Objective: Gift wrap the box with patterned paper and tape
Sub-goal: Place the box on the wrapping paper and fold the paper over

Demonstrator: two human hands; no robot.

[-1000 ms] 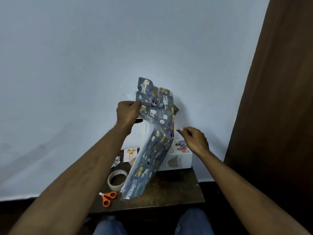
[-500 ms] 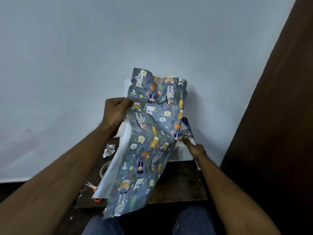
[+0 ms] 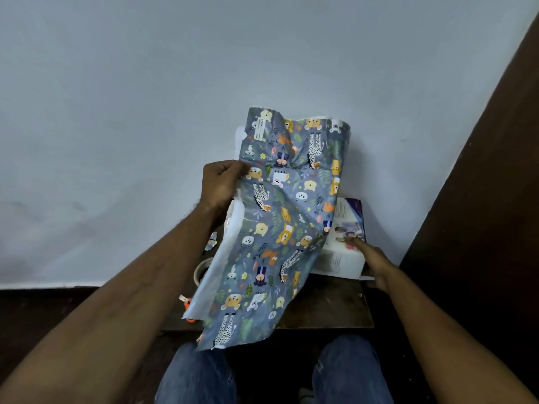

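Left hand (image 3: 220, 185) grip pinches the patterned paper (image 3: 280, 228) at its left edge, mid-frame; the sheet looks light, floppy, crease-prone. Right hand (image 3: 376, 265), fingers fairly straight, rests on the box (image 3: 345, 252) at right on the surface (image 3: 326, 310). Better to hold both edges.

box (image 3: 344, 255) on table (image 3: 329, 310), paper (image 3: 280, 228) left

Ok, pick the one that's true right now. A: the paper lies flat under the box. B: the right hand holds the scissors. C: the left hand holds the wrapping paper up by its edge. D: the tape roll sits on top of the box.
C: the left hand grips the edge of the wrapping paper, which hangs down in front of the table, while the right hand is at the box.
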